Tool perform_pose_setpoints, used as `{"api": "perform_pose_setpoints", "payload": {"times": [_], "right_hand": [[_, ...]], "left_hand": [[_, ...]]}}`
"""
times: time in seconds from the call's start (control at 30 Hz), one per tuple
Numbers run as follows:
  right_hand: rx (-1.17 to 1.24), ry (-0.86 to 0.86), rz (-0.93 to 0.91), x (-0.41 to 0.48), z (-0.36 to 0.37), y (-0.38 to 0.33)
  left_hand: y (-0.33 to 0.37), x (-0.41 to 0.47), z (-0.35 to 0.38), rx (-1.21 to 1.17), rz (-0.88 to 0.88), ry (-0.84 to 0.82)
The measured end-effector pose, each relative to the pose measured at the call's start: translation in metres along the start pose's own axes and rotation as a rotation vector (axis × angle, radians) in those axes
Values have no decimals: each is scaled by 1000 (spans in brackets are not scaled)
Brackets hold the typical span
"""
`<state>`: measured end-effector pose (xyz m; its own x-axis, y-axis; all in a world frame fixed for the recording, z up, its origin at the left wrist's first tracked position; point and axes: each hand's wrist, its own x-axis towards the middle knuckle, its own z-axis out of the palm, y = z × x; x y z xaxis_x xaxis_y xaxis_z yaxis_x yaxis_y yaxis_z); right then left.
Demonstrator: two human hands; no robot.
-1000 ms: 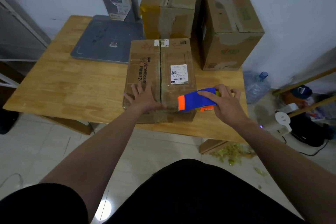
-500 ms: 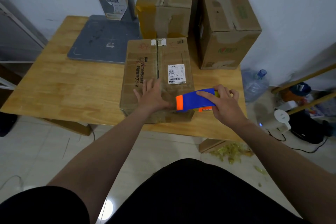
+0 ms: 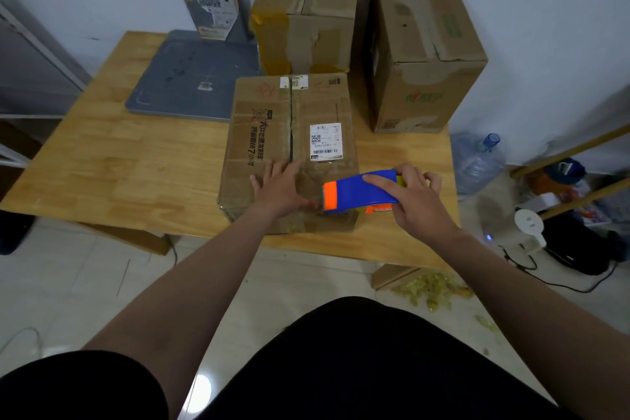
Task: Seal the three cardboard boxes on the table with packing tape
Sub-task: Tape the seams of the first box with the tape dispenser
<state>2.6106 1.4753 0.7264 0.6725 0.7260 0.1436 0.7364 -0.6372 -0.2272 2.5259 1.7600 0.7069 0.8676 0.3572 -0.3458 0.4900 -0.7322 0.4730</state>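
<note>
Left hand (image 3: 279,187) lies flat on the box (image 3: 266,106); right hand (image 3: 416,204), at its four o'clock, grips the tape dispenser (image 3: 358,189). If the box slides, the tape could wrinkle.

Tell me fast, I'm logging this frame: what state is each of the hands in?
Left hand: open, pressing flat on the front cardboard box.
Right hand: gripping the blue and orange tape dispenser.

A flat brown cardboard box with a white shipping label (image 3: 272,133) lies with its flaps closed, the centre seam a dark line. A blue and orange plastic tape dispenser (image 3: 358,191) is over its 5 o'clock corner. At 12 o'clock stands a taller brown cardboard box with yellow tape (image 3: 306,10), and at 2 o'clock an upright brown cardboard box with green print (image 3: 426,54).
</note>
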Motion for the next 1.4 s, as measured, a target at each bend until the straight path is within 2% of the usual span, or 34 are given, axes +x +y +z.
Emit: {"api": "perform_pose_setpoints", "payload": {"times": [0.1, 0.4, 0.6, 0.7, 0.8, 1.1, 1.17, 1.3, 1.4], "right_hand": [[-2, -5, -30, 1, -1, 2], [-16, -114, -287, 1, -11, 33], [102, -40, -256, -11, -29, 90], [87, -32, -231, -18, -38, 113], [68, -60, -244, -18, -33, 110], [60, 12, -143, -20, -7, 86], [61, 19, -117, -21, -4, 84], [67, 14, -72, -28, 1, 84], [76, 3, -49, -29, 4, 85]], "left_hand": [[-3, 1, 2, -18, -6, -2], [-17, 8, 5, 60, -8, 29], [-13, 7, 3, 109, -9, 24], [-12, 5, 2, 111, -21, 12], [-12, 7, 4, 109, -34, 17], [16, 6, -3, 89, -107, -65], [26, 6, 2, 105, -74, -51], [45, 5, 19, 132, 110, -33], [48, 3, 28, 126, 155, -12]]}}
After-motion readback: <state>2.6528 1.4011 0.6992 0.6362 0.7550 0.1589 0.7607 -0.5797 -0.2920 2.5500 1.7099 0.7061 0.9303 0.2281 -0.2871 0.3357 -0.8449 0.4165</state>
